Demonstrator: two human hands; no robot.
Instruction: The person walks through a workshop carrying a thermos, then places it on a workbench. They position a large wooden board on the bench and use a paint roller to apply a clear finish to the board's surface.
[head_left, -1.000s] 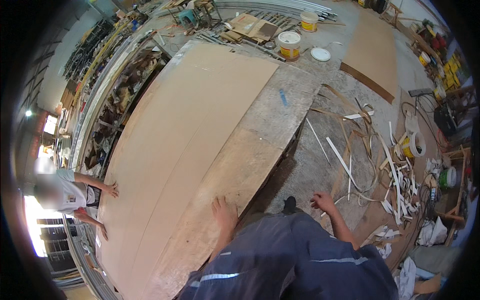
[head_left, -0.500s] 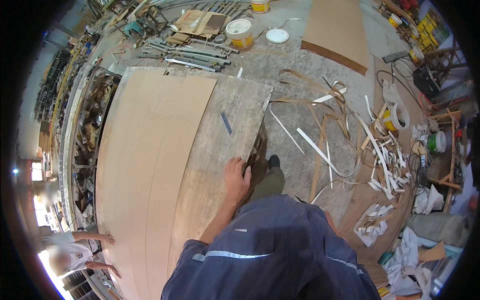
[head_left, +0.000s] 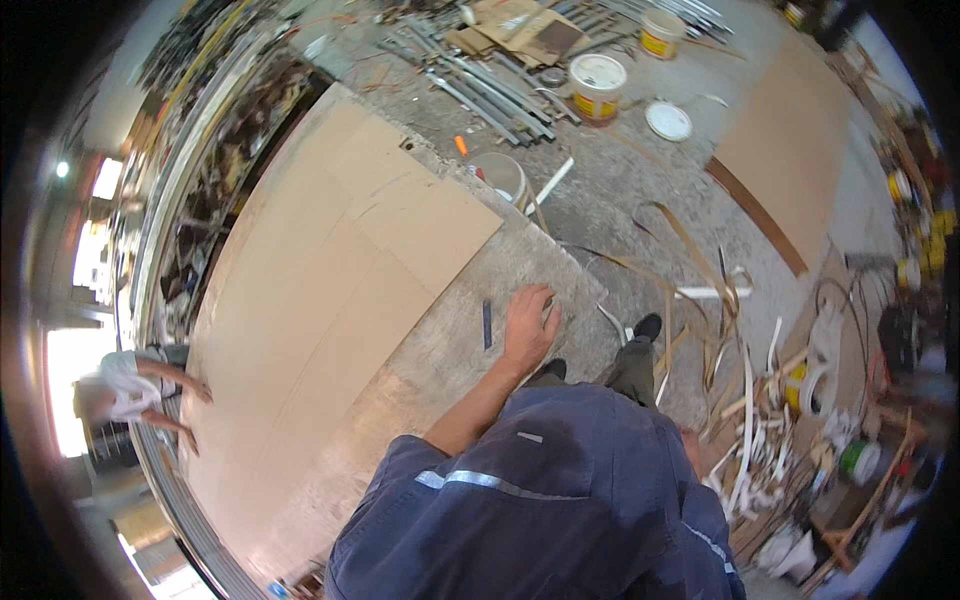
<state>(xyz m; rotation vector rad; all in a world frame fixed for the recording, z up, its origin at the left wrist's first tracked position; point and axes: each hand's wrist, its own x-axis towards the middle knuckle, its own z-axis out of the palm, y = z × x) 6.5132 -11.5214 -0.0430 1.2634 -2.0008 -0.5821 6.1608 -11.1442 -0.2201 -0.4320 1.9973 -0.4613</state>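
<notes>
- Workshop with a scuffed concrete floor, viewed from above the wearer's dark blue jacket.
- Left hand: palm down above the worktable, near its right edge, fingers loosely bent and slightly apart, nothing in its grasp. Whether it touches the surface cannot be told.
- Right hand: only a sliver of bare skin shows beside the jacket; its pose and any hold cannot be told.
- Just left of the left hand, a narrow dark bar lies on the worktable.
- Beyond that, a large tan sheet lies flat over much of the worktable, its right side stopping short of the table's edge. Laying it down looks done; what is left cannot be judged from this view.
- At the sheet's far left edge, a co-worker has both hands on it.
- Farther out: metal bars, a lidded bucket, tan boards and heaped white offcuts.
</notes>
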